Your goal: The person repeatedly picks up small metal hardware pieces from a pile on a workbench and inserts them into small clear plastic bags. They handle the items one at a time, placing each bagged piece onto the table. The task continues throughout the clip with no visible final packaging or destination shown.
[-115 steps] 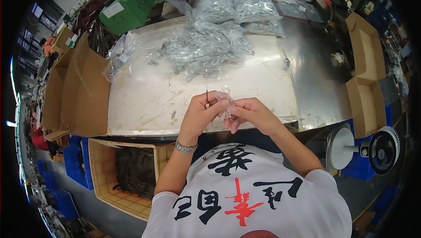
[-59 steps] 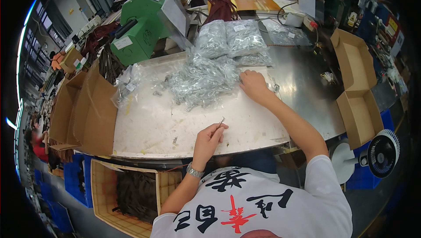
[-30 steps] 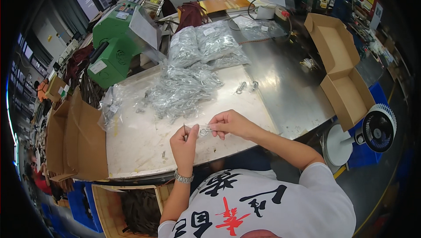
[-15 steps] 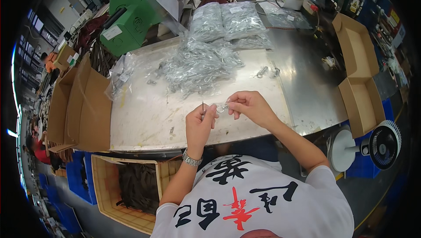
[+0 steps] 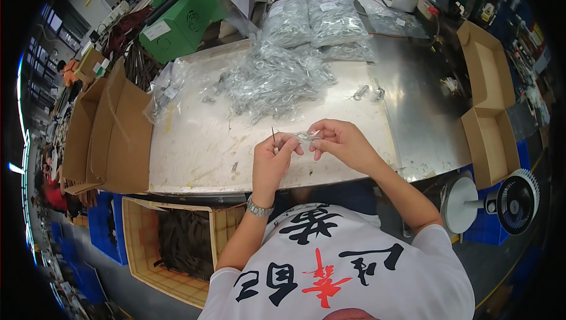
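Observation:
Between my two hands, just above the near part of the table, is a small clear plastic bag [image 5: 305, 138] with a shiny metal piece that looks like a ring or clasp. My left hand [image 5: 272, 158] is closed, pinching the bag's left side between thumb and fingers. A thin dark pointed tool [image 5: 273, 133] also sticks up from that hand; its lower part is hidden. My right hand [image 5: 342, 143] pinches the bag's right side. Beyond them lies a heap of small clear bags of metal hardware [image 5: 274, 84].
Big filled bags [image 5: 339, 22] are stacked behind the heap. Loose metal pieces [image 5: 368, 93] lie right of it. An open cardboard box [image 5: 121, 134] stands left, another [image 5: 489, 113] right. A green machine [image 5: 180, 25], yellow crate [image 5: 138, 243] and fan [image 5: 516, 201] surround the table [image 5: 194, 161].
My fingertips have shifted on the small bag, and more clear plastic now shows between them. The metal ring is less plainly seen. The whole view has shifted slightly.

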Demonstrator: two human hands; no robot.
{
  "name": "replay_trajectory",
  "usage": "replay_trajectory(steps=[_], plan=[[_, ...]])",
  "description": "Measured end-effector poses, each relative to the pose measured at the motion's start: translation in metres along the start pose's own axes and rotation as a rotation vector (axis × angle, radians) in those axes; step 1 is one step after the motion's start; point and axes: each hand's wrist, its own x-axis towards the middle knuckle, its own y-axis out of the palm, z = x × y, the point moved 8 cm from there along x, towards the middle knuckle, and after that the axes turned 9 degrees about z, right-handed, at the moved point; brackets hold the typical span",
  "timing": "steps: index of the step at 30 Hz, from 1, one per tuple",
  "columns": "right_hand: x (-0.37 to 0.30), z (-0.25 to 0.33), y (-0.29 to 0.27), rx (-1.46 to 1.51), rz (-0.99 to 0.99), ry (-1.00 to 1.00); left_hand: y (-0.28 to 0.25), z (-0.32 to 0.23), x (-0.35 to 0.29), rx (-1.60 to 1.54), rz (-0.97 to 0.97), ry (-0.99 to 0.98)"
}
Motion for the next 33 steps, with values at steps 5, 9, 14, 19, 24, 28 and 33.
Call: replay_trajectory(steps=[5,9,14,19,24,28,33], plan=[[-0.002,0.005,0.001,-0.056,0.07,0.018,-0.001,-0.003,-0.001,0.166,0.02,0.025],[0.001,0.007,0.006,-0.132,0.131,0.052,0.003,-0.01,-0.003,0.278,0.028,0.074],[0.003,0.009,0.01,-0.147,0.224,0.086,0.004,-0.01,-0.004,0.341,0.028,0.061],[0.005,0.001,0.007,-0.22,0.29,0.129,0.009,-0.015,-0.004,0.409,0.067,0.048],[0.011,-0.004,0.013,-0.223,0.307,0.193,0.011,-0.011,0.001,0.381,0.098,0.053],[0.015,-0.01,-0.004,0.054,0.195,0.108,-0.004,0.003,0.002,0.087,-0.035,0.033],[0.022,-0.021,-0.01,0.322,-0.066,-0.09,0.018,-0.007,-0.001,-0.028,0.044,0.013]])
